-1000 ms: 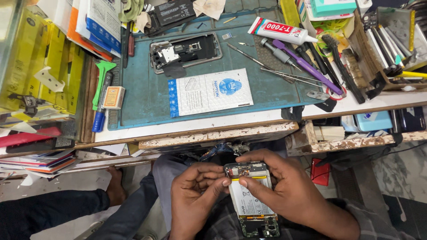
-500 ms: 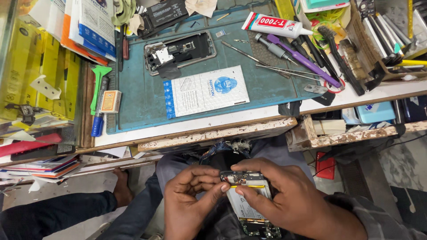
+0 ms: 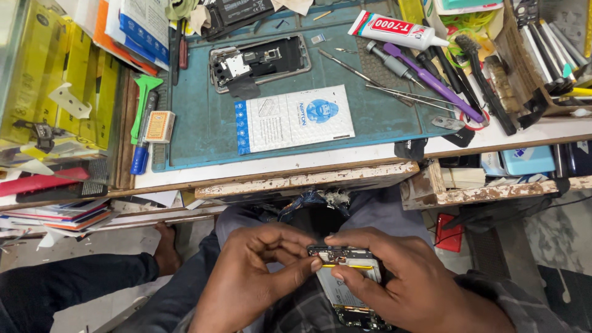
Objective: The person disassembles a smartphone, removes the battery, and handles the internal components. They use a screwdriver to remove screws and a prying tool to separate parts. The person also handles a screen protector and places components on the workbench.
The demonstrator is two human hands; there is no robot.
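Thumbs of my left hand (image 3: pixel 246 283) and right hand (image 3: pixel 401 283) pinch the opened phone (image 3: pixel 343 271), lower middle of frame; I'd press gently near its top edge.

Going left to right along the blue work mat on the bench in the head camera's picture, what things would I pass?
Green plastic pry tool → small matchbox → opened phone frame → white printed packet → purple-handled screwdriver → black brush.

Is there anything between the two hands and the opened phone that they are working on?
Nothing visible. The left hand and right hand both touch the opened phone directly, thumbs meeting on its top part, above the lap.
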